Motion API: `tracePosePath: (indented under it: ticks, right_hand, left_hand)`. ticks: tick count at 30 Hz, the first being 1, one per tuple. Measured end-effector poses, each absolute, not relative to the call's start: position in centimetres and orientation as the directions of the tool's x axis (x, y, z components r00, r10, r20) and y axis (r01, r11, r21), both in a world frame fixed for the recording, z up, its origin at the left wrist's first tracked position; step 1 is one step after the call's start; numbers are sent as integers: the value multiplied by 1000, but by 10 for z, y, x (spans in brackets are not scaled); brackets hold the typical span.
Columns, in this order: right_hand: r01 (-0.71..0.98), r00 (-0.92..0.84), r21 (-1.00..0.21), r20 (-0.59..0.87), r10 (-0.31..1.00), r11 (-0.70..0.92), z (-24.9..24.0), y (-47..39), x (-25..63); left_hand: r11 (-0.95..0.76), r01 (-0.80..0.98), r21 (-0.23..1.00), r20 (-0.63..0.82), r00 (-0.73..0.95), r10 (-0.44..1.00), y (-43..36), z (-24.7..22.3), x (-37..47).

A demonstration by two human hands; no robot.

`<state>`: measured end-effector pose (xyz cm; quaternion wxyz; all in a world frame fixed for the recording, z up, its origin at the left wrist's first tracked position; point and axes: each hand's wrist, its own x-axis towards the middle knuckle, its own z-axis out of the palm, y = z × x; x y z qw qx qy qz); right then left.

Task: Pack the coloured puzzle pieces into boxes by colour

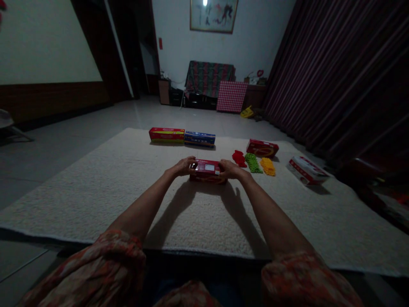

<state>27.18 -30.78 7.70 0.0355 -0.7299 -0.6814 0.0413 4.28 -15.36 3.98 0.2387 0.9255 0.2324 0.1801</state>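
A red box [208, 174] with a pale label on its top stands on the cream cloth [128, 192], in front of me. My left hand [185, 166] grips its left end, and my right hand [229, 169] grips the right end. The fingers of both hands curl over the top edges. Whether the box's underside touches the cloth or is slightly raised, I cannot tell. To the right of my right hand lie a red bundle [239, 158], a green bundle [253, 163] and a yellow bundle [267, 166], side by side.
Farther back, a red and yellow box [166, 135] and a blue box [200, 139] stand end to end. Behind the bundles is another dark red box [262, 148]. A red and white box [307, 170] sits near the cloth's right side.
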Motion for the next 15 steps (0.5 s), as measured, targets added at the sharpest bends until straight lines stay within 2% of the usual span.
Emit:
tracePosePath:
  ticks: [6, 15]
  right_hand:
    - [996, 40, -73, -88, 995, -46, 82, -306, 272]
    - [1000, -13, -19, -80, 997, 12, 72, -311, 275]
  left_hand:
    - [-793, 263, 550, 190, 885, 425, -143, 50, 52]
    - [-760, 282, 585, 149, 884, 443, -130, 50, 58]
